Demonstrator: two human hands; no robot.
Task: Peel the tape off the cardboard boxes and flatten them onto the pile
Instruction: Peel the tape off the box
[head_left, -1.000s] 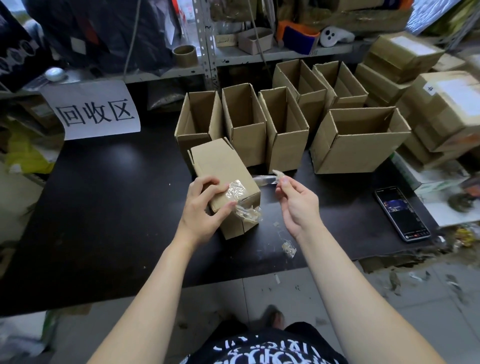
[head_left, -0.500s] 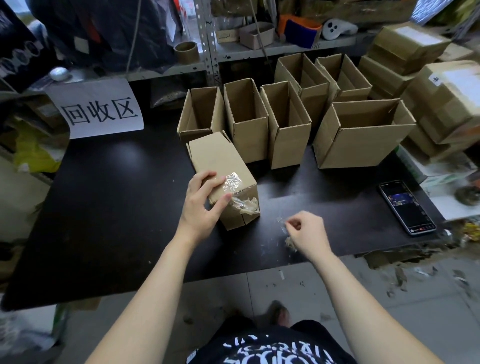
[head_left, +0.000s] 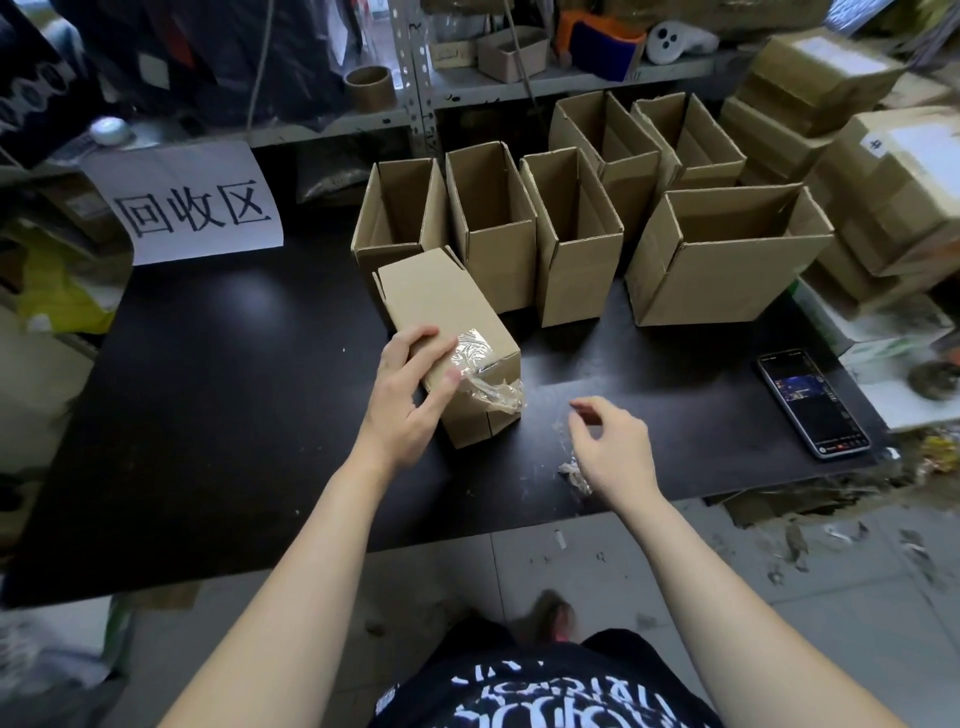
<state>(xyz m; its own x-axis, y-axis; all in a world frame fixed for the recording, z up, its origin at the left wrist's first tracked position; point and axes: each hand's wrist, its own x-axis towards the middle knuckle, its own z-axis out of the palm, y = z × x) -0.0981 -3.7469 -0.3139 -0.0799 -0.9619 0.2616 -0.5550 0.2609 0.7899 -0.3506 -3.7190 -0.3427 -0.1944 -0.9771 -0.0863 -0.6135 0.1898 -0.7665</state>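
Left hand (head_left: 410, 400) first: from my seat I see it gripping the cardboard box (head_left: 447, 322) that lies on its side on the black table (head_left: 208, 389), fingers curled over the top face and thumb pressed against the near end. Clear tape (head_left: 488, 387), crumpled and half lifted, clings to that near end just beside the thumb and hangs off the corner. The right hand (head_left: 613, 447) hovers low over the table to the right of the box, apart from it, fingers loosely curled and relaxed, with nothing that I can see in them. A small tape scrap (head_left: 574, 473) lies on the table right by its wrist. Behind the held box stands a row of open boxes (head_left: 493, 228), upright with their tops open, the far end of the held box touching or nearly touching the leftmost one; I cannot tell which. A larger open box (head_left: 727, 260) stands to their right, and a phone (head_left: 810, 405) lies face up near the right edge. A paper sign (head_left: 192, 208) hangs at the back left.
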